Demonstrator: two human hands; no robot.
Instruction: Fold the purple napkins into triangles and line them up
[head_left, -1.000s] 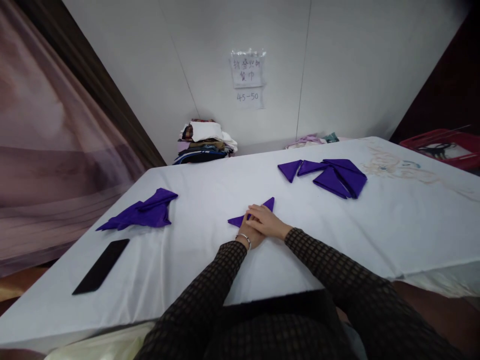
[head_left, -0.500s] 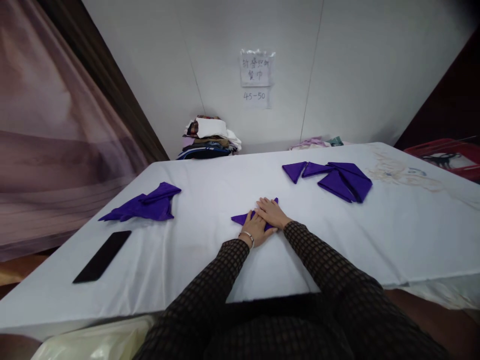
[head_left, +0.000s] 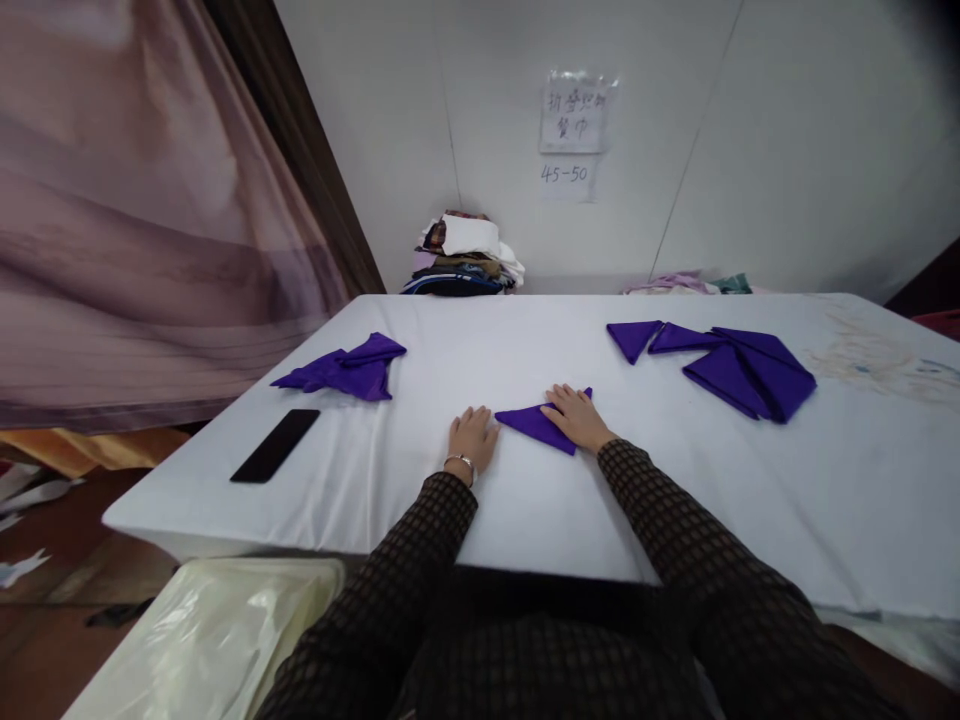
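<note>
A purple cloth napkin (head_left: 536, 424), folded into a triangle, lies flat on the white-covered table (head_left: 420, 500) in front of me. My right hand (head_left: 576, 416) rests palm down on its right part, fingers stretched out, hiding some of the fold. Just beside the napkin's left tip, my left hand (head_left: 472, 440) lies on the tablecloth with its fingers spread and nothing in them; a bracelet circles that wrist.
Folded purple napkins (head_left: 750, 370) lie at the back right, near a small purple triangle (head_left: 632, 339). At the left are a crumpled purple cloth (head_left: 349, 370) and a black phone-like slab (head_left: 276, 446). Stacked clothes (head_left: 465, 255) stand behind the table's far edge.
My left hand has slid off the napkin to the left, onto the tablecloth. My right hand stays on the napkin. The camera view has turned left, so everything sits further right.
</note>
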